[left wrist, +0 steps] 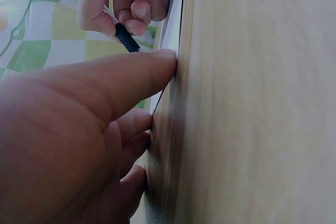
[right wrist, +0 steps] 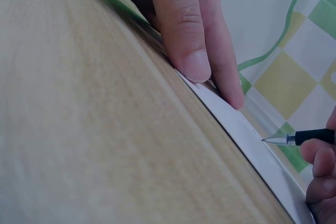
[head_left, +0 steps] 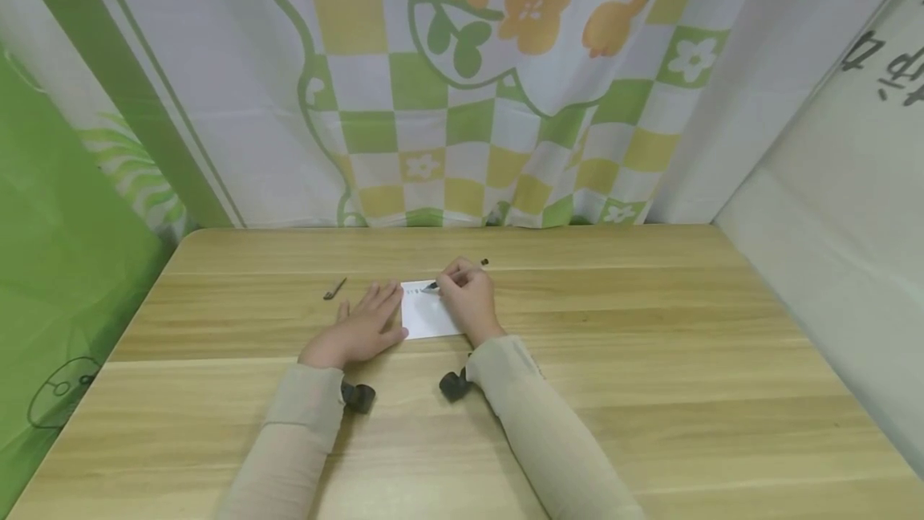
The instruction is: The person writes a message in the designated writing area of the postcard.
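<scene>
A small white sheet of paper lies on the wooden table, with a short row of dark marks along its top edge. My right hand pinches a pen with a black grip and a clear tip; the tip is right at the paper near those marks. At the sheet's left edge, my left hand rests with fingers extended. Its thumb presses the near left corner in the left wrist view, and its other fingertips touch the paper's side and the table.
A pen cap lies on the table to the left of the left hand. Behind the table's far edge hangs a checked, flowered curtain. A pale wall panel with dark writing stands at the right, green cloth at the left.
</scene>
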{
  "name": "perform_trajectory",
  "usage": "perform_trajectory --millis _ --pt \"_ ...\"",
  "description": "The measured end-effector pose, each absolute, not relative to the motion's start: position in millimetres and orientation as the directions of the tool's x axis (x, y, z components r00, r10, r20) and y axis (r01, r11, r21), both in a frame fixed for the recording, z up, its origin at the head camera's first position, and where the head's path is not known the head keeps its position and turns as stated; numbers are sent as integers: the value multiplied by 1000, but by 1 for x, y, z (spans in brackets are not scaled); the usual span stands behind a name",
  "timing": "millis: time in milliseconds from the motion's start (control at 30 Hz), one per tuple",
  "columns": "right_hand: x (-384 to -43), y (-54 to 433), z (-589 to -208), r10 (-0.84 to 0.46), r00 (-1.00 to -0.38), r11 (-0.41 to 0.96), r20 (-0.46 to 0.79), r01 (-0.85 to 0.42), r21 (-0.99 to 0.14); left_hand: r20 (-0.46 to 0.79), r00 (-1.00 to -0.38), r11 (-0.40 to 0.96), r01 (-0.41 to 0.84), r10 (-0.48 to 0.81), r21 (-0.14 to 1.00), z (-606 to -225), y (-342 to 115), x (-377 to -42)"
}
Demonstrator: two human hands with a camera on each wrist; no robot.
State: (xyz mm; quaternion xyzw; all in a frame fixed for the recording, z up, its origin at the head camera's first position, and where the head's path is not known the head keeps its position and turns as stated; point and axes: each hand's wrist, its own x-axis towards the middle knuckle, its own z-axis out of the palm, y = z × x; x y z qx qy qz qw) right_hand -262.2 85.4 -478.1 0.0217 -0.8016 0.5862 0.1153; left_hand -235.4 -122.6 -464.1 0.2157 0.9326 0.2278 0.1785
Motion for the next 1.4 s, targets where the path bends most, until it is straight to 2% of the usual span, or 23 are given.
perform_trajectory --millis 667,867,1000,1267,1400 --pt "-262 90 -475 153 -971 193 185 -154 -969 -217 -842 784 324 494 529 -459 -119 -232" --pt "-266 95 -478 193 -975 -52 111 -123 -991 -219 -838 778 323 499 538 -453 -119 -227" --pt "-266 99 -476 203 -971 -216 126 -170 -962 -225 -837 783 324 499 531 -450 -121 -225" --pt "-269 107 -474 185 -968 -422 167 -232 -877 -230 -837 783 316 496 536 -440 -119 -222" --pt "-271 113 -476 180 -970 -475 163 -231 -849 -230 -835 778 316 499 543 -438 -119 -222"
